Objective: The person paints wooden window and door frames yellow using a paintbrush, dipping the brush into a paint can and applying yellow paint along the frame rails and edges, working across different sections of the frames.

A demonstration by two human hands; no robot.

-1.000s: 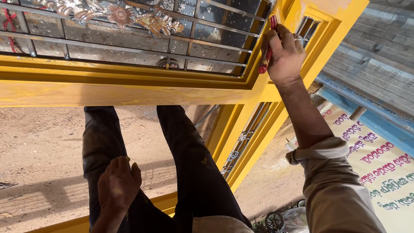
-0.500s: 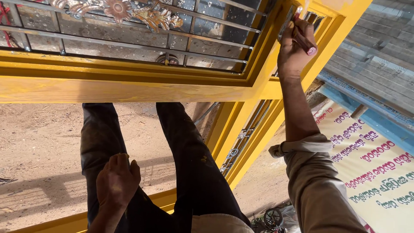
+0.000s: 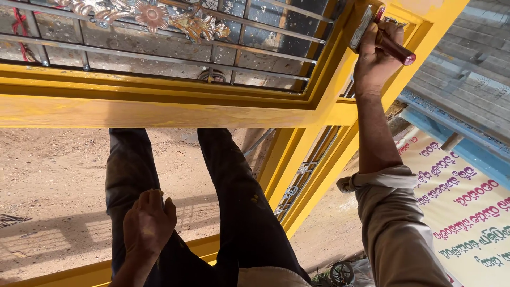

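The right hand (image 3: 378, 50) is closed around the dark red handle of a paintbrush (image 3: 383, 33), whose bristle end lies against the inner edge of the yellow window frame (image 3: 159, 109) at its upper corner. To do this stroke well, it seems best to keep the bristles flat along the edge and away from the metal grille (image 3: 175, 48) just beside them (the decorated bars are unpainted). The left hand (image 3: 149, 223) holds nothing, its fingers loosely curled, resting on the dark trousers (image 3: 239, 212) at the thigh. No paint tin or other container shows; a printed banner (image 3: 467, 207) lies to the right.
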